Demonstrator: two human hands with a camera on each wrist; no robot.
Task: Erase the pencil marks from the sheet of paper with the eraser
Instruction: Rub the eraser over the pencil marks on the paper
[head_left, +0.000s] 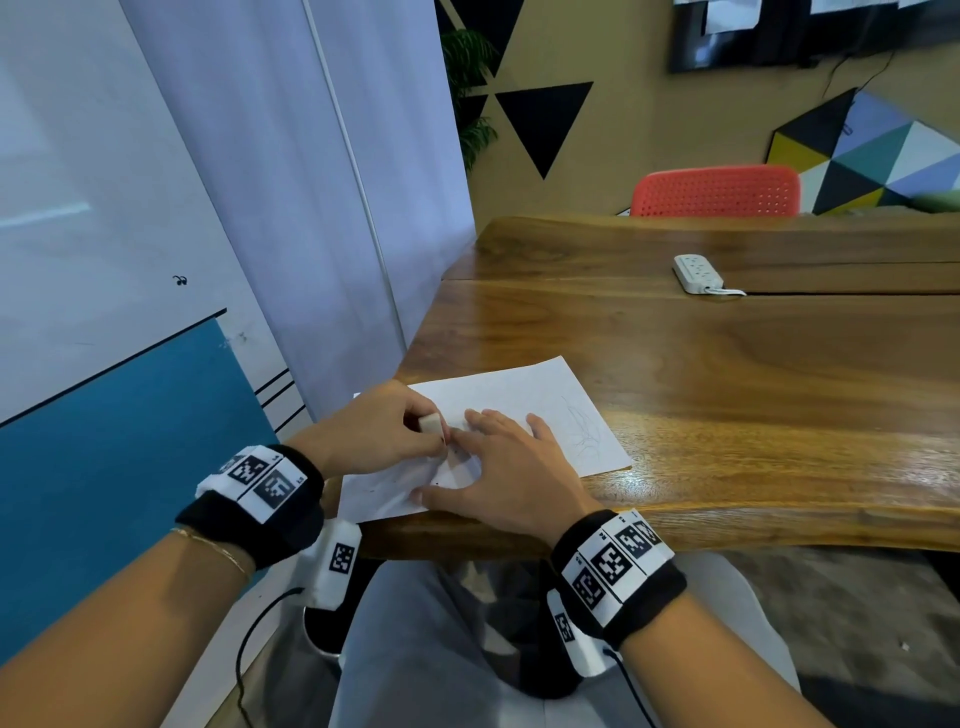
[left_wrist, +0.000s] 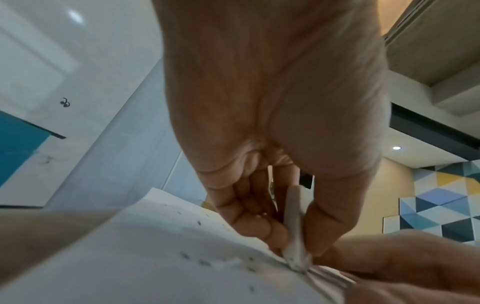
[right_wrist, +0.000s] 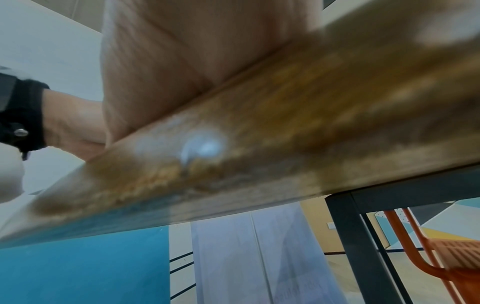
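Head view: the sheet of paper (head_left: 498, 431) lies at the near corner of the wooden table (head_left: 727, 374), pencil marks (head_left: 584, 431) on its right side. The left hand (head_left: 379, 428) pinches the eraser (head_left: 431, 423) down onto the crumpled sheet; the right hand (head_left: 511, 475) lies flat with fingers spread, pinning it. A white power strip (head_left: 698, 273) sits well beyond, with 1 red chair (head_left: 717, 191) behind the table.

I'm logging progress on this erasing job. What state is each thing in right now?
eraser: pinched in the left hand, its tip pressed on the paper.
sheet of paper: flat on the table, creased near the eraser, dotted with crumbs.
pencil marks: scribble still there by the sheet's right edge.
right hand: fingers spread flat, holding the sheet down.
power strip: lying unused further back.
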